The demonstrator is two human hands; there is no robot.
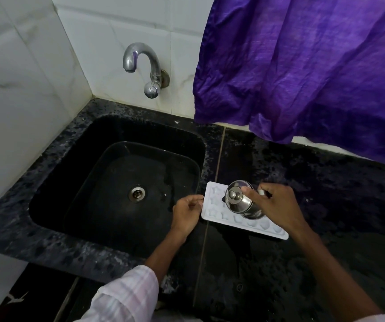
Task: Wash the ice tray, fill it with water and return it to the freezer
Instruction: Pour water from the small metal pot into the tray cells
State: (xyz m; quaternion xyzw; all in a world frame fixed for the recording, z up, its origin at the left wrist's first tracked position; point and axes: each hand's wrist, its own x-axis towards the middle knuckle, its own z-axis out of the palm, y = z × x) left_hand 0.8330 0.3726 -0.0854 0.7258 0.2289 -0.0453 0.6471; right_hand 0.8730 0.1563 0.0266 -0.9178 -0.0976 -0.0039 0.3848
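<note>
Right fingers (250, 194) are wrapped round a steel pot (238, 202), thumb across its shoulder, a firm hold. The pot is tipped, its knobbed lid facing up and left, and it hangs right over the left half of the tray (214, 213). I can't make out any water running from it.

Over on the other side, the left fingers (197, 199) are loosely curled with their tips right at the tray's short left edge. Touching it or pinching it? Can't tell from here.

The tray lies flat on the counter (337, 205), just right of the sink (121, 122). Its long axis runs from that left edge, up by the sink, down and away to the right, passing under the right hand (277, 205). So the left hand (186, 212) has the near end, and the far end sits beyond the right wrist, free of both hands.

My read: this is the filling step. The pot has to travel along that long axis, left to right, to reach the far cells, while the left hand steadies the end. Lifting it level afterwards will want a hand at each short end. The tap (140, 63) looks off.
</note>
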